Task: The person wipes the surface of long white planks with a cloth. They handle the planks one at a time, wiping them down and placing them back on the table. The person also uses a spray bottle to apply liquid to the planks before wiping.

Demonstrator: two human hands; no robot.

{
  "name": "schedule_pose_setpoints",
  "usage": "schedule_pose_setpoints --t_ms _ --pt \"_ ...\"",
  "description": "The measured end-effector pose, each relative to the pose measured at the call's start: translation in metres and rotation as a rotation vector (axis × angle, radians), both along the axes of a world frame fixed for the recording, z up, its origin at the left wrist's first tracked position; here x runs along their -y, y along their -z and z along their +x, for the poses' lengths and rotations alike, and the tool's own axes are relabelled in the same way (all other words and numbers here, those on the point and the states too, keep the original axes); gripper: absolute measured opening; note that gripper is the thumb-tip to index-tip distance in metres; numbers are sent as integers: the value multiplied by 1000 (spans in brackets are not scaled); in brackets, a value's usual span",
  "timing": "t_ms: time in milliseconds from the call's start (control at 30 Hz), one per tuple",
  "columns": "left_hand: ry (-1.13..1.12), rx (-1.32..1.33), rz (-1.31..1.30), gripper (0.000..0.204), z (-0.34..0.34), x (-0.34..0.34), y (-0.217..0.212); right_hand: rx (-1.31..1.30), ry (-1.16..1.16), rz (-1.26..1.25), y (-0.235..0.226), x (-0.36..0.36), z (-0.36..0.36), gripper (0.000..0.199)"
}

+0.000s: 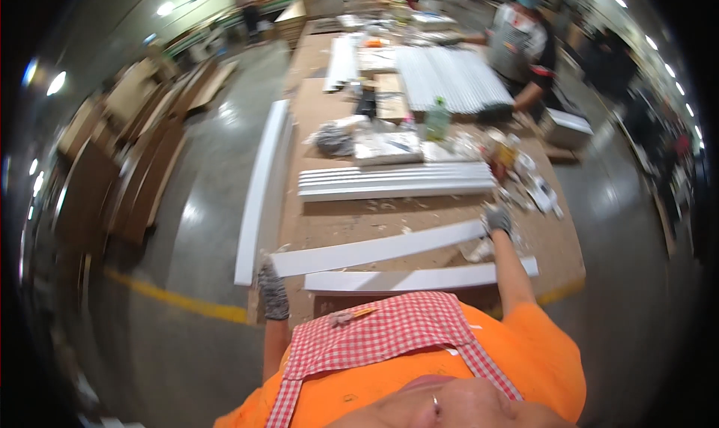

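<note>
A long white board (378, 247) lies slantwise over the near part of the workbench, its right end farther from me than its left. My right hand (498, 220), in a grey knit glove, is closed around the right end. At the left end is my left hand (273, 292), also gloved, with its fingers closed at the board's corner; blur softens their outline. Closer to me, a second white board (419, 280) lies along the bench's front edge. Beyond the slanted board is a stack of white strips (397, 181).
Along the bench's left side runs a long white board (262, 196). Farther back are a green bottle (437, 119), plastic wrap (338, 136) and many white ribbed strips (453, 80). A masked co-worker (524, 46) stands at the right. Brown panels (146, 173) lean at the left.
</note>
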State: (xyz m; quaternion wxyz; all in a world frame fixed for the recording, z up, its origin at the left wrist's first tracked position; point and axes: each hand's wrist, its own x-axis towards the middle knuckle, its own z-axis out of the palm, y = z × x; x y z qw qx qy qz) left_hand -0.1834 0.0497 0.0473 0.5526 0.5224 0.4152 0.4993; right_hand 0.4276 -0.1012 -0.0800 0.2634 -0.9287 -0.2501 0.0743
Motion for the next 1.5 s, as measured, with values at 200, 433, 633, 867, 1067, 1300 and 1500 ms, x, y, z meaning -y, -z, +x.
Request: schedule_pose_setpoints --t_ms 200,433,633,867,1067,1300,1500 --pt "-90 -120 78 70 6 28 -16 -69 -69 -275 -17 12 2 71" --pt "4 -169 154 58 -26 33 -6 -75 -56 -167 -1 -4 8 58" --pt "-46 -357 494 51 -10 24 -19 -283 147 -133 -21 27 8 75" --pt "16 -283 280 43 -1 0 -37 -230 191 327 0 39 39 54" --pt "-48 -16 -85 43 58 -11 29 -232 188 691 -2 69 64 32" --pt "-185 10 -308 44 107 -26 86 -329 296 532 9 123 90 44" --pt "-166 174 73 42 114 -14 86 -112 277 373 -52 131 91 34"
